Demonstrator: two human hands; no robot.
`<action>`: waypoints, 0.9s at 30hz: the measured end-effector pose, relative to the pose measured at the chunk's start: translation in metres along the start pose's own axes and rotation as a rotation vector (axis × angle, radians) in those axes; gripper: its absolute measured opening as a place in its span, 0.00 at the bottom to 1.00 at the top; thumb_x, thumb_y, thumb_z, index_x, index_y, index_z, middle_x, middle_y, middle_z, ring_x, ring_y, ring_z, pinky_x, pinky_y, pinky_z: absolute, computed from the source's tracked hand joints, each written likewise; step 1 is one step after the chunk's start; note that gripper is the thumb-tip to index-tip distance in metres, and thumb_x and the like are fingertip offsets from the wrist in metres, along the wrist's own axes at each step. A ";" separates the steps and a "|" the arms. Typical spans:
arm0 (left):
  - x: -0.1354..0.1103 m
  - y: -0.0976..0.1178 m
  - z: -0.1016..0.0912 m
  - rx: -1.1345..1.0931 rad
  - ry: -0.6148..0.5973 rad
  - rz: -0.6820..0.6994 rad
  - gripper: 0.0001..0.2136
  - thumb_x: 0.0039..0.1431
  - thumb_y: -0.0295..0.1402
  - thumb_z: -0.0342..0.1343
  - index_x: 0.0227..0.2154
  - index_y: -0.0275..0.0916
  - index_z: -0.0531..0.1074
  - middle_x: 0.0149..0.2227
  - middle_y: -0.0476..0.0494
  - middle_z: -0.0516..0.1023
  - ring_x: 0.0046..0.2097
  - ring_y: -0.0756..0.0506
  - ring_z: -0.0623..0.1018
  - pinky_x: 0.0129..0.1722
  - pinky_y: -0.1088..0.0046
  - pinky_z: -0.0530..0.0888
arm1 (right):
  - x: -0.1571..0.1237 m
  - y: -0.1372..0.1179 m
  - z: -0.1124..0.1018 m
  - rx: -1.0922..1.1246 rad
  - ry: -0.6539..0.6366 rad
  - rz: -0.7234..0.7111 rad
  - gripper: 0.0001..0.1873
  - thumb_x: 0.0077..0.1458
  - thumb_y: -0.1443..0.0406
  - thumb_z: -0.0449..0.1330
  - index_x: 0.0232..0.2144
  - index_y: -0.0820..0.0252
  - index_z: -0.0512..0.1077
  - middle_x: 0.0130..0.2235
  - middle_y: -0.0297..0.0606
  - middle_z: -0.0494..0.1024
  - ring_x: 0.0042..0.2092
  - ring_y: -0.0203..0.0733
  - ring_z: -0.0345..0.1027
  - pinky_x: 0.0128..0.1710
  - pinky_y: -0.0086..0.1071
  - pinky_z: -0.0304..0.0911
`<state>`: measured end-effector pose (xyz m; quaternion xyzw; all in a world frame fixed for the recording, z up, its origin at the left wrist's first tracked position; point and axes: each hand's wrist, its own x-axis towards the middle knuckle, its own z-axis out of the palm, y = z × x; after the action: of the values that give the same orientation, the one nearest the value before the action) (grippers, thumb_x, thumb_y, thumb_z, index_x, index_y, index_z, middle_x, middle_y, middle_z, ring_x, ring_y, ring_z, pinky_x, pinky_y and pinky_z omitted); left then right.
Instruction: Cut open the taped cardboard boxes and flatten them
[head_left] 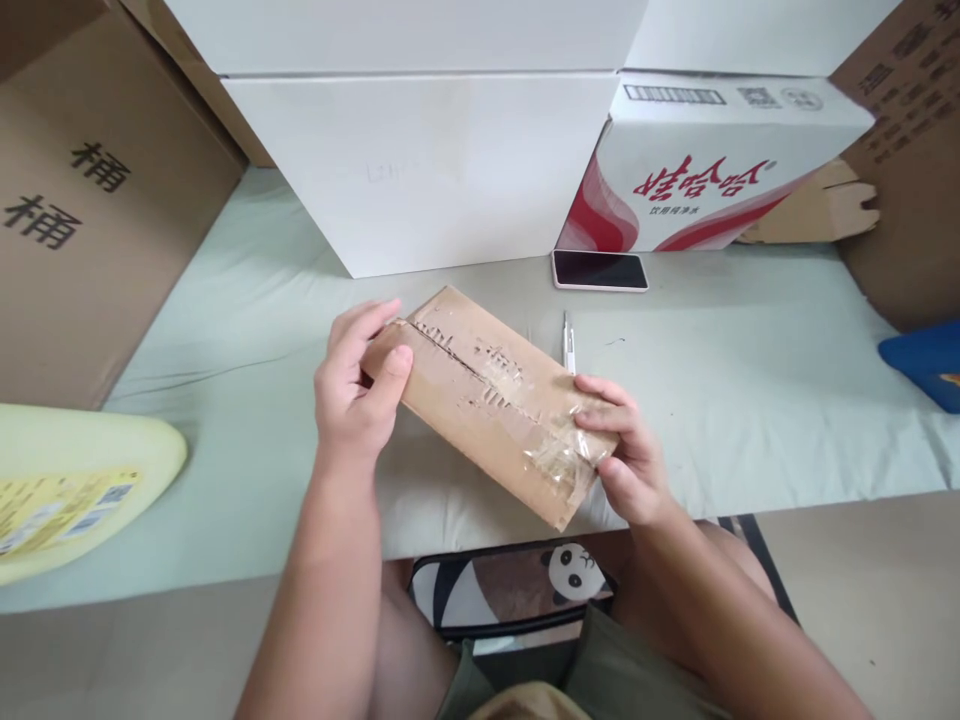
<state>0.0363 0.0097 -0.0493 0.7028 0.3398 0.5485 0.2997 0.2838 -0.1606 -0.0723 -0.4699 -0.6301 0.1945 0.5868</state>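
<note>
The bench (pixel 750 420) wears a pale green, creased cloth (pixel 247 450). Along its back stand a white box (pixel 420 180) and, on the right, a red-and-white box (pixel 690 165). A phone (pixel 600 270) lies screen up just before them, a slim tool (pixel 568 345) nearer the front. Leftward are a brown carton (pixel 90 240) and a yellow bottle (pixel 82 450); far right, something blue (pixel 924 362).

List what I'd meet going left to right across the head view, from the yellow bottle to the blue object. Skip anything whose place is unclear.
Yellow bottle → left hand → small cardboard box → right hand → blue object.
</note>
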 end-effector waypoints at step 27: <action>0.000 0.007 -0.003 0.073 -0.082 0.049 0.14 0.72 0.46 0.56 0.52 0.55 0.84 0.57 0.47 0.83 0.60 0.40 0.81 0.65 0.57 0.77 | 0.005 -0.001 0.002 -0.010 0.002 -0.010 0.13 0.67 0.53 0.61 0.50 0.47 0.77 0.63 0.42 0.75 0.62 0.55 0.73 0.56 0.52 0.75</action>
<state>0.0339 0.0061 -0.0431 0.7433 0.3297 0.5136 0.2740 0.2822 -0.1568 -0.0692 -0.4697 -0.6329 0.1880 0.5860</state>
